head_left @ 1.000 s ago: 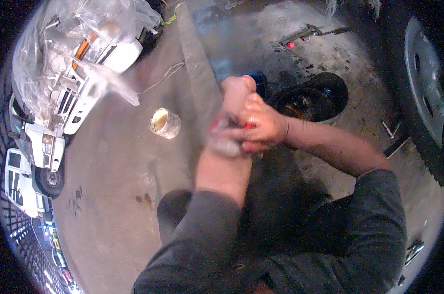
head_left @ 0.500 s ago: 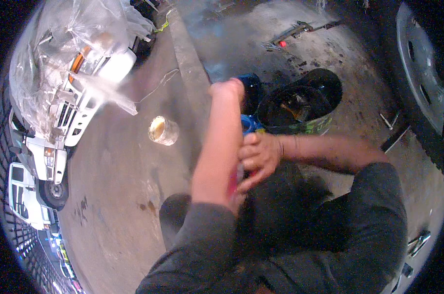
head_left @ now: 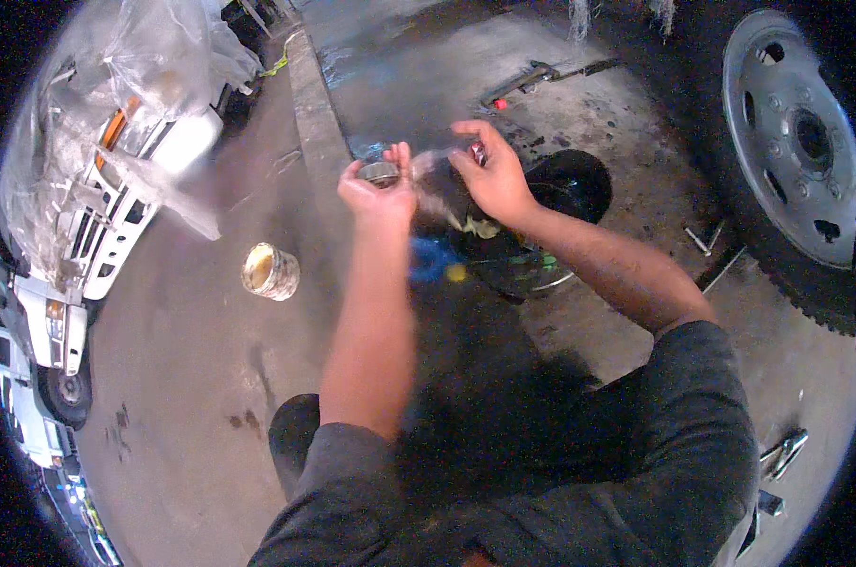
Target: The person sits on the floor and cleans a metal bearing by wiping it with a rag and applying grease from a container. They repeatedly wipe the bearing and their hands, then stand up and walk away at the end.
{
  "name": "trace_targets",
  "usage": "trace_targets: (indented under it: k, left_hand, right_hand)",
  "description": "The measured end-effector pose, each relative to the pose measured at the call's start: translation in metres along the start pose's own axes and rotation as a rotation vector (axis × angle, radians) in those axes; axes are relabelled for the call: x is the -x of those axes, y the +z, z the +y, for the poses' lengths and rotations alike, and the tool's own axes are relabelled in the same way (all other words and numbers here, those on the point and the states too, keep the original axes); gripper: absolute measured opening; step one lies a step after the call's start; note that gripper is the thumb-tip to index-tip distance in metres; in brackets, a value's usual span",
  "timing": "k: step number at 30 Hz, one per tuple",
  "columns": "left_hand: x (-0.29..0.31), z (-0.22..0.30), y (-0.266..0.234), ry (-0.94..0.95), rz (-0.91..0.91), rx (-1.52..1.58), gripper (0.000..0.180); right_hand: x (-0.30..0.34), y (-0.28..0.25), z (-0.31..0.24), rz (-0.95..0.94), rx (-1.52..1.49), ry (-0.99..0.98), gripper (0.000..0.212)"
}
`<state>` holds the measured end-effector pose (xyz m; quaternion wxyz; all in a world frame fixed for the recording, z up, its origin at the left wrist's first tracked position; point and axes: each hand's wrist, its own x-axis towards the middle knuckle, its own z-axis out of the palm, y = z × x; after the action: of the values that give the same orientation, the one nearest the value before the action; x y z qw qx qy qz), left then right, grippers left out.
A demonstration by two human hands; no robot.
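My left hand is turned palm up, its fingers curled round a short, round metal ring. To its right, above a black tub, my right hand is raised with its fingers bent round a small reddish, shiny thing too blurred to name. Between the two hands is a smeared, see-through film, perhaps plastic. Below it, a pale, crumpled scrap shows at the tub's edge. A blue object with a yellow spot lies under my hands, partly hidden by my left forearm.
A dirty open tin stands on the floor at left. The black tub sits ahead, partly behind my right arm. A large wheel rises at right, with metal tools beside it. Plastic-draped white vehicle parts are at far left.
My right hand has left my left forearm and lifted up and forward beside my left hand. The metal ring now shows in my left hand. The view has shifted rightward.
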<state>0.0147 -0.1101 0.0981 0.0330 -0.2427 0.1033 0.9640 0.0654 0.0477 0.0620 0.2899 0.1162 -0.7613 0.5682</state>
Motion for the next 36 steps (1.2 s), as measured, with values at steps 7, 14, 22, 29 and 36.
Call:
trace_targets:
  k: [7, 14, 22, 29, 36]
  left_hand:
    - [0.024, -0.035, -0.017, 0.028, -0.345, -0.226, 0.027]
    - [0.033, -0.055, -0.011, 0.274, -0.469, -0.491, 0.053]
    - [0.034, -0.066, -0.01, 0.337, -0.38, -0.385, 0.052]
    - [0.025, -0.115, -0.078, 0.381, -0.216, -0.603, 0.042]
    - [0.049, -0.127, -0.075, -0.187, -0.202, -0.359, 0.036]
  right_hand:
    - [-0.005, -0.007, -0.011, -0.427, -0.121, 0.317, 0.047]
    - [-0.012, -0.018, -0.022, -0.571, -0.417, 0.591, 0.057]
    - [-0.012, -0.012, -0.035, -0.373, -0.476, 0.665, 0.049]
    - [-0.012, -0.004, -0.002, -0.177, -0.083, 0.355, 0.04]
    - [-0.027, -0.021, 0.02, -0.208, -0.297, 0.605, 0.044]
